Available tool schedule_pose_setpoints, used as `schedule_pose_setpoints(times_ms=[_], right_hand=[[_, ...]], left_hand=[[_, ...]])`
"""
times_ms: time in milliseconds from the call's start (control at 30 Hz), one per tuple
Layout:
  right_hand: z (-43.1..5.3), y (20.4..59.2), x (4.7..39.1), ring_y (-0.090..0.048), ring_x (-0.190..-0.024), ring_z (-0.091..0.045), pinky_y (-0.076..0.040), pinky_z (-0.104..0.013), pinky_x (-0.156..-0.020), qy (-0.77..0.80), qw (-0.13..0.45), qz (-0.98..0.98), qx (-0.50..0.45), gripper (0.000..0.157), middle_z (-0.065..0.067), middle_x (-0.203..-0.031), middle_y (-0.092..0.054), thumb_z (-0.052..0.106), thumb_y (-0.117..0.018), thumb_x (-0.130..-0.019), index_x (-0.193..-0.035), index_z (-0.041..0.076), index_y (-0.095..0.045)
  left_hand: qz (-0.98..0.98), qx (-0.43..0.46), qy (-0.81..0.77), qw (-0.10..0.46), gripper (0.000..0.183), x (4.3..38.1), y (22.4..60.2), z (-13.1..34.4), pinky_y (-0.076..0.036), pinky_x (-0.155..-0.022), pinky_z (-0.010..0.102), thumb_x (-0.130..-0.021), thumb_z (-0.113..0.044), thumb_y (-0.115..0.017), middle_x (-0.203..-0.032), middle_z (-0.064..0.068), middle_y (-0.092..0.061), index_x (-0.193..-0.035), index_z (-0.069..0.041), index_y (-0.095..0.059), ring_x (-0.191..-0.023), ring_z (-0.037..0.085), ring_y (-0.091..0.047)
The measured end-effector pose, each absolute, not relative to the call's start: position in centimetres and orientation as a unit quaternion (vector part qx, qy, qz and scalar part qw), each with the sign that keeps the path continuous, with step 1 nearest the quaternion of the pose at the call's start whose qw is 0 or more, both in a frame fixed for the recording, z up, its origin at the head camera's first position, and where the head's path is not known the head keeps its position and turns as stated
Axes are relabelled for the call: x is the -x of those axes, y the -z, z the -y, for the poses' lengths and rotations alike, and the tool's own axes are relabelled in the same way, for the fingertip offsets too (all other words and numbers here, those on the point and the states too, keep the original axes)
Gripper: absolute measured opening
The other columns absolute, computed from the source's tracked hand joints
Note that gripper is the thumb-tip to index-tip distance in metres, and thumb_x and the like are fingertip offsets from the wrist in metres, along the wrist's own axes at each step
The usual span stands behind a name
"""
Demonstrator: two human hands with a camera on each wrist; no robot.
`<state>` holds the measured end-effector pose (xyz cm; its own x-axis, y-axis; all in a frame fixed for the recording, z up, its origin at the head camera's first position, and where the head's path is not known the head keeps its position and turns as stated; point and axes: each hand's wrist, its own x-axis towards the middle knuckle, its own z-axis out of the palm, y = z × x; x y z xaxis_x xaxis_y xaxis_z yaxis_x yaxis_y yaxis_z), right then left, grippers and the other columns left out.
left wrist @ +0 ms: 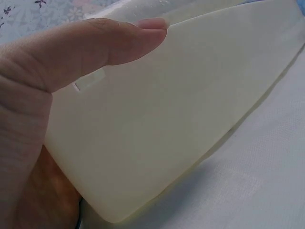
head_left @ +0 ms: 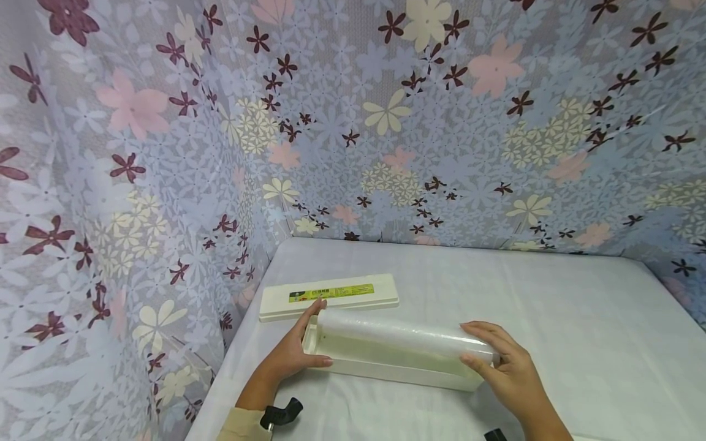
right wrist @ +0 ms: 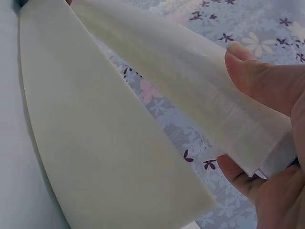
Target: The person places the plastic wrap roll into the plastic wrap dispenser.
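- Our right fingers [head_left: 491,332] hold the roll [head_left: 408,332] by its right end, above the box [head_left: 397,372]; our left fingers [head_left: 307,315] grip the box's left end
- The roll could slip if that one-ended hold loosens, its film looking slick; its left end could snag on the rim if we tilt it
- The box could skid or tip if our left fingers ease
- The lid [head_left: 331,298] lies just behind on the table [head_left: 551,300], near enough to bump; floral cloth [head_left: 331,153] hangs beyond
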<state>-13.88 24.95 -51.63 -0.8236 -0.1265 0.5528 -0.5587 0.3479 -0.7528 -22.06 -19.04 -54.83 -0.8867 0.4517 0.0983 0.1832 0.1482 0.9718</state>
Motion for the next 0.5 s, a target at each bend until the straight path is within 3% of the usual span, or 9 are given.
schedule_pose_setpoints(times_ms=[500], right_hand=[[-24.37,51.49,13.79,-0.062,-0.12,-0.013,-0.056,-0.023,-0.086,-0.534,0.186,0.793,-0.228,0.06,-0.016,-0.137,-0.061,-0.017,-0.083,-0.08,-0.136,-0.001,-0.067]], left_hand=[[-0.749,-0.209,-0.619,0.107,0.129,22.06,54.71,18.94,-0.031,-0.113,0.022,-0.072,-0.011,-0.099,-0.173,0.005,-0.022,-0.17,-0.013,-0.015,-0.157,0.03,-0.019]])
